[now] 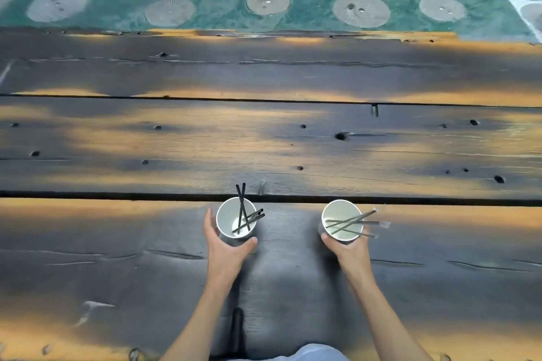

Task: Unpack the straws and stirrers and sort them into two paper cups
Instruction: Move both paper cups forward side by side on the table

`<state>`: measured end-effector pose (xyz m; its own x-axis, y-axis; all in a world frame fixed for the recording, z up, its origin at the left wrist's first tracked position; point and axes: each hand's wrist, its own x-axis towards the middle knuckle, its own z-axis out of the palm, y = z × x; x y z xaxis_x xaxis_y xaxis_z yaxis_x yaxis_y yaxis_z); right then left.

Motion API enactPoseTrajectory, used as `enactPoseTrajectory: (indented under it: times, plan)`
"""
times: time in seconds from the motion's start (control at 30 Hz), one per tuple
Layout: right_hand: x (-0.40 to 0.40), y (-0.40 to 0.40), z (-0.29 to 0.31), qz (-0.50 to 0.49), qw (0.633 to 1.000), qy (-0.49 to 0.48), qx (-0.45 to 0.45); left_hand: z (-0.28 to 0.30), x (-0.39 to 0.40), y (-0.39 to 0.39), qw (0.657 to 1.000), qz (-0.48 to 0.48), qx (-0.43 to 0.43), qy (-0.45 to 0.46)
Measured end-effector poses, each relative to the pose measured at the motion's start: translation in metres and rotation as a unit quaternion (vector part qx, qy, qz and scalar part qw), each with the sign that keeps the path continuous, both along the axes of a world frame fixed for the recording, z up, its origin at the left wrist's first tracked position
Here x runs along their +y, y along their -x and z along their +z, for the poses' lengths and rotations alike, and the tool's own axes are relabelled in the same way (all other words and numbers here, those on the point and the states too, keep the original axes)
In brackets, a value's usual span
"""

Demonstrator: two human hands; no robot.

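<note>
Both cups are on the near plank of the dark wooden table [264, 138], each with a hand wrapped around it.

Left hand [227, 246] grasps the left paper cup [234, 218] from 6–7 o'clock: thumb on the near-right wall, fingers curled round the far-left side. Right hand [347, 249] grasps the right paper cup [340, 221] from 6 o'clock, thumb at 7–8, fingers hidden behind the wall on the right. Neither hand holds a loose stick. Looks like steadying or squaring up the cups, since the tall contents lean past the rims and could tip a light paper cup.

Counts:
- Cups: 2, well apart, left at 9 o'clock of the other.
- Left cup: black straws [242, 208], 4 as best I can count. Two stand crossing toward 12 o'clock, two lean over the rim at 3.
- Right cup: thinner sticks with pale, clear-looking ends, the stirrers [352, 221], about 4, all fanned over the rim toward 3 o'clock. Overlap makes the count uncertain.

No wrapper or loose item visible on the table. Judgement: sorting looks essentially done, one type per cup.
</note>
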<state>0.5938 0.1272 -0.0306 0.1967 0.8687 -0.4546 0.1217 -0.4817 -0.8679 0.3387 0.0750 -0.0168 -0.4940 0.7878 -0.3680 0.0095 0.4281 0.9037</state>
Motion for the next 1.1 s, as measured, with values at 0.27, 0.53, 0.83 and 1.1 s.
enactPoseTrajectory:
  times: [0.27,0.53,0.83,1.1]
  plan:
    - [0.005,0.000,-0.009,0.002,1.000,-0.004,0.000,0.001,0.014,-0.007,0.999,0.007,0.022,-0.041]
    - [0.014,0.005,-0.004,-0.004,0.999,-0.046,-0.008,0.003,0.023,-0.008,0.998,0.034,0.025,-0.051]
    - [0.093,0.028,0.022,-0.026,0.994,-0.105,0.035,0.023,0.095,0.013,0.995,0.053,0.028,-0.079]
    - [0.213,0.060,0.016,-0.003,0.992,-0.124,0.033,0.030,0.222,0.045,0.991,0.059,0.043,-0.108]
